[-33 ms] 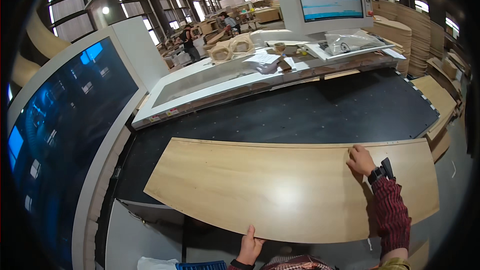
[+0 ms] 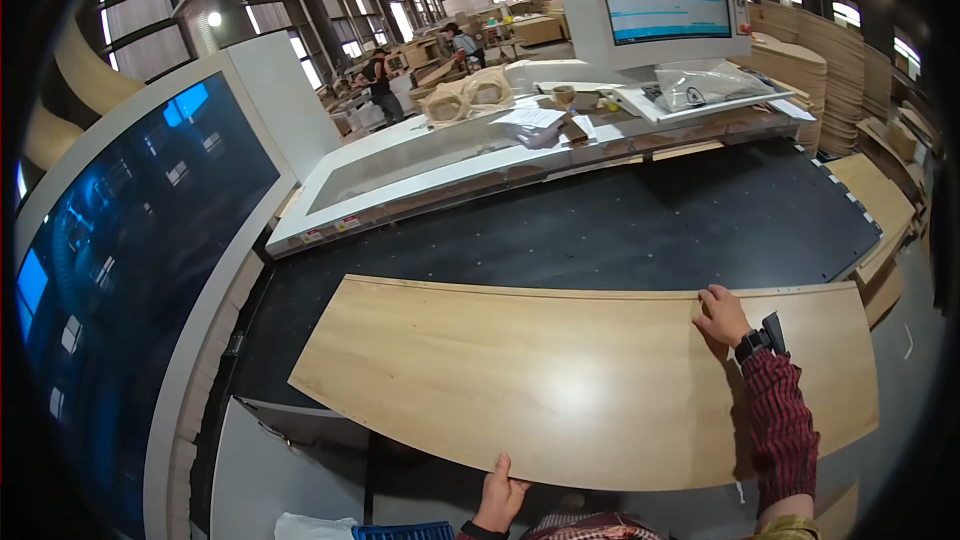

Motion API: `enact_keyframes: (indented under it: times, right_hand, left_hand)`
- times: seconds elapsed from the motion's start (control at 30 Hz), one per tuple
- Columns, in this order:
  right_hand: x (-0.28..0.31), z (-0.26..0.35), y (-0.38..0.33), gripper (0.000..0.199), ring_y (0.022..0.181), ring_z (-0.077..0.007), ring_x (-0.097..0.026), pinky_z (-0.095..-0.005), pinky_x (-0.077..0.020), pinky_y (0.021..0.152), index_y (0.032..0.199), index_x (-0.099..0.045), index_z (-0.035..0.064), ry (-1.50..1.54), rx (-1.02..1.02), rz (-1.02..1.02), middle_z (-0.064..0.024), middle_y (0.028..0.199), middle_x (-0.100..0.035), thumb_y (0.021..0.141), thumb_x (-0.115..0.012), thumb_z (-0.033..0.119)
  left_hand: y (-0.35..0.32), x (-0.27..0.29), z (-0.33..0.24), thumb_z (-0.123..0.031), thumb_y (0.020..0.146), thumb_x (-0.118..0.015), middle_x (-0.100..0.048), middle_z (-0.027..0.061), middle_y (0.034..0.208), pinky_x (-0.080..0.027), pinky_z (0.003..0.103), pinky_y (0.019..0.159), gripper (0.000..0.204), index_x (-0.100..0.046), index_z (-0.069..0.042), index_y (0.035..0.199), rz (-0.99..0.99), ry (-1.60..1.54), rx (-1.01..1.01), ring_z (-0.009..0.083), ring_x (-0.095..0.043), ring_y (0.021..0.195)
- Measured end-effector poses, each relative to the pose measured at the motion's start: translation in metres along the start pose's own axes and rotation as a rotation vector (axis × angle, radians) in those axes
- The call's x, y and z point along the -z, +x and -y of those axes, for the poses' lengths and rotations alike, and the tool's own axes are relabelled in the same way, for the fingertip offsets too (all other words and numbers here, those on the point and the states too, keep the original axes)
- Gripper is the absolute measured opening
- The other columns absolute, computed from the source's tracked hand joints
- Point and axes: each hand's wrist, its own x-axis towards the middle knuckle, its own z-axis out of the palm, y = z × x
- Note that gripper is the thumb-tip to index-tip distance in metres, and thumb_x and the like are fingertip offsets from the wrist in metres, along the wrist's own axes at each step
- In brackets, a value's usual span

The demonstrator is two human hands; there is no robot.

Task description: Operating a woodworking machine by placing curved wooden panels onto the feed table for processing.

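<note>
A long light-wood panel (image 2: 560,370) lies across the near side of a dark machine table (image 2: 560,230), its near edge overhanging the front. My left hand (image 2: 502,495) grips that near edge, thumb on top and the other fingers underneath, hidden. At the panel's far edge, right of its middle, my right hand (image 2: 722,317) is closed over the rim with curled fingers; the fingertips are partly out of sight. A dark watch (image 2: 757,342) is on my right wrist. A narrow groove runs along the panel's far edge.
Behind the table a white-framed machine beam (image 2: 400,175) carries tape rolls (image 2: 465,98), papers and a plastic bag. A monitor (image 2: 660,0) stands above it. A dark-windowed machine cover (image 2: 140,240) rises at left. Stacked boards (image 2: 800,70) are at right. Two people work far back.
The whole view has shifted very slightly. Both hands keep their hold on the wood panel, whose far edge sits marginally lower at right.
</note>
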Motion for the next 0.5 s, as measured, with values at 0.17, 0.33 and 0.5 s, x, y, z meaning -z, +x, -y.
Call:
enact_keyframes:
  times: [0.17, 0.33, 0.5]
  right_hand:
    - [-0.018, 0.021, 0.034, 0.047, 0.101, -0.0310, -0.046, -0.0364, -0.0408, 0.081, 0.099, -0.057, 0.0008, -0.002, -0.153, 0.137, -0.0169, 0.102, -0.052, 0.072, -0.060, 0.039]
    - [-0.007, 0.038, 0.037, 0.041, 0.087, -0.0302, -0.053, -0.0380, -0.0431, 0.071, 0.082, -0.059, 0.0012, 0.008, -0.137, 0.237, -0.0149, 0.083, -0.057, 0.074, -0.058, 0.042]
    - [-0.007, 0.049, 0.028, 0.048, 0.070, -0.0328, -0.056, -0.0416, -0.0433, 0.063, 0.074, -0.058, 0.0025, -0.079, -0.163, 0.243, -0.0150, 0.070, -0.059, 0.077, -0.049, 0.050]
  left_hand:
    - [-0.007, 0.020, -0.011, -0.031, 0.091, -0.037, -0.042, 0.0128, 0.123, -0.037, 0.045, 0.092, 0.043, -0.032, -0.004, 0.124, -0.069, 0.053, 0.043, 0.0278, -0.044, 0.110]
    - [-0.006, 0.029, -0.014, -0.036, 0.089, -0.041, -0.045, 0.0151, 0.120, -0.037, 0.042, 0.092, 0.049, -0.036, -0.001, 0.122, -0.148, 0.026, 0.113, 0.0282, -0.045, 0.110]
    - [-0.013, 0.027, -0.026, -0.034, 0.089, -0.040, -0.043, 0.0142, 0.123, -0.034, 0.043, 0.096, 0.048, -0.035, -0.002, 0.124, -0.153, 0.009, 0.200, 0.0279, -0.042, 0.112]
